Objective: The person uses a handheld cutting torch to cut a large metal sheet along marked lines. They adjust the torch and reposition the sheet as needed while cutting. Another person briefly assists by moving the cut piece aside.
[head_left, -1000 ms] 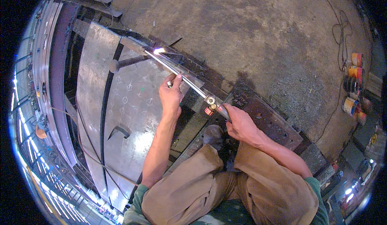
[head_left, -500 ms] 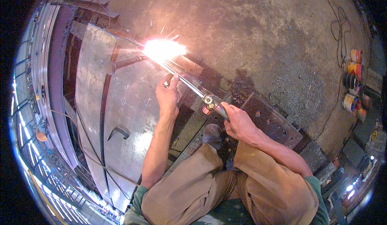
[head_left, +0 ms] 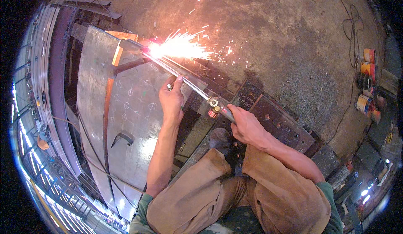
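Observation:
My right hand (head_left: 248, 127) is wrapped around the handle of a cutting torch (head_left: 195, 88), close to its valve knobs. My left hand (head_left: 171, 99) grips the torch's long metal tube farther forward, thumb on top; a small shiny piece shows by its fingers. The torch slants up to the left. At its tip a bright white glare hides the flame and the cut itself, and sparks (head_left: 197, 49) spray to the right. The glare sits at the far right edge of a grey steel plate (head_left: 136, 91) with chalked circles and marks.
A long bar (head_left: 108, 104) and a hose (head_left: 94, 160) cross the plate, and a short curved metal piece (head_left: 122, 139) rests on it. Rusty drilled plates (head_left: 277, 125) lie right of my boot (head_left: 221, 139). Cans (head_left: 368, 70) and a cable (head_left: 356, 32) lie at far right.
The torch tip and both hands have shifted slightly left along the plate's edge. The glare has shrunk, and sparks now fly farther right.

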Action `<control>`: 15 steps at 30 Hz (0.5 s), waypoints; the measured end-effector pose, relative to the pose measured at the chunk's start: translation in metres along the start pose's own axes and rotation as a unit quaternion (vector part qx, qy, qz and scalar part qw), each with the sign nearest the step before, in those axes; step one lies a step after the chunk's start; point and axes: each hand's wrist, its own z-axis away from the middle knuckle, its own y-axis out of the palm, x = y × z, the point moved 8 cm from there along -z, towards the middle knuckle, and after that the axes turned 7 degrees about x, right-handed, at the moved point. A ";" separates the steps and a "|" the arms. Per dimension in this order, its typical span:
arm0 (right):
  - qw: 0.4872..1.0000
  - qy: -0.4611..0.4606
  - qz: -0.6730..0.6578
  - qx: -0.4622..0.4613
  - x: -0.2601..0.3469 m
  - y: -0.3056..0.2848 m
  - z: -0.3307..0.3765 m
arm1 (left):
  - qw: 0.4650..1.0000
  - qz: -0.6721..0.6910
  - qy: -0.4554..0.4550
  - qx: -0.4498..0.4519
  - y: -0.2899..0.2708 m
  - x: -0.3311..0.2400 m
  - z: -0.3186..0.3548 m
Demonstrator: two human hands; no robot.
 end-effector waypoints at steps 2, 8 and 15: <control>1.000 0.004 -0.003 0.005 -0.001 0.001 -0.001 | 1.000 -0.006 -0.003 0.003 0.001 -0.001 0.000; 1.000 -0.015 0.000 -0.006 0.000 0.001 0.001 | 1.000 0.012 -0.013 0.014 0.006 -0.007 0.005; 1.000 -0.018 -0.003 -0.012 0.001 0.000 0.000 | 0.999 0.044 -0.002 0.020 0.000 0.007 -0.003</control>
